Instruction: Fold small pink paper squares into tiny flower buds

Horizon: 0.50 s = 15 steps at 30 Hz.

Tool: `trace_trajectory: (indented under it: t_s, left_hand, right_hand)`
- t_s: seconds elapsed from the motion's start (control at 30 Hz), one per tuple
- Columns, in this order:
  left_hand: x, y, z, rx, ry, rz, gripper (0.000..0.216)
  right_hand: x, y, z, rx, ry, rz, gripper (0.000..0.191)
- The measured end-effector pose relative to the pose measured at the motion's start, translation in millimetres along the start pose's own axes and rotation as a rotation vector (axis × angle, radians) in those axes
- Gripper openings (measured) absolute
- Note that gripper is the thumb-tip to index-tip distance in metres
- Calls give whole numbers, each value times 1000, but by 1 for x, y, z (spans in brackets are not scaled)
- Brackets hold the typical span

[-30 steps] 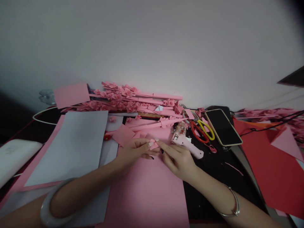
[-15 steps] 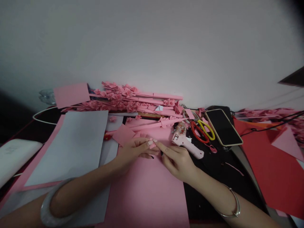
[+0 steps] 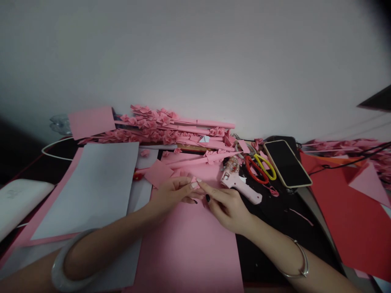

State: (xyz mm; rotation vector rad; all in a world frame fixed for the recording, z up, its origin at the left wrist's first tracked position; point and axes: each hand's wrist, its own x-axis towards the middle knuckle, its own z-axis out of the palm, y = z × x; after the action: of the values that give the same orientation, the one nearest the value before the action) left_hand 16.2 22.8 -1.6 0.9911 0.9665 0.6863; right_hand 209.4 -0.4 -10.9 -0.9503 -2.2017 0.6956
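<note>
Both hands meet over a large pink sheet [image 3: 186,248] on the table. My left hand [image 3: 174,193] and my right hand [image 3: 224,205] pinch a small folded pink paper piece [image 3: 195,184] between their fingertips; only a sliver of it shows. A pale bangle sits on my left wrist, a thin metal bracelet on my right. A pink glue gun [image 3: 241,185] lies just right of my right hand.
Red and yellow scissors [image 3: 259,167] and a dark phone [image 3: 287,162] lie at the right. Folded pink paper flowers and rolled strips [image 3: 165,126] are heaped along the wall. A grey sheet [image 3: 88,187] lies left, red paper [image 3: 351,219] right, a white box [image 3: 18,203] far left.
The fingertips have closed tighter round the small pink piece, so less of it shows. My right hand has shifted slightly; the arms stay in place.
</note>
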Motion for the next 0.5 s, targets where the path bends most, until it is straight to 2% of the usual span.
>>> trace_trajectory:
  t_s: [0.13, 0.27, 0.4, 0.5]
  left_hand:
    - [1, -1, 1, 36, -26, -3, 25]
    - [0, -5, 2, 136, -124, 56, 24]
    - [-2, -8, 4, 284, -233, 99, 25]
    - [-4, -8, 5, 331, -257, 118, 23]
  right_hand:
    - [2, -5, -2, 178, 40, 102, 41]
    - [5, -5, -3, 196, 134, 247, 12]
    - [8, -2, -2, 120, 19, 202, 28]
    - [9, -3, -2, 124, -71, 147, 31]
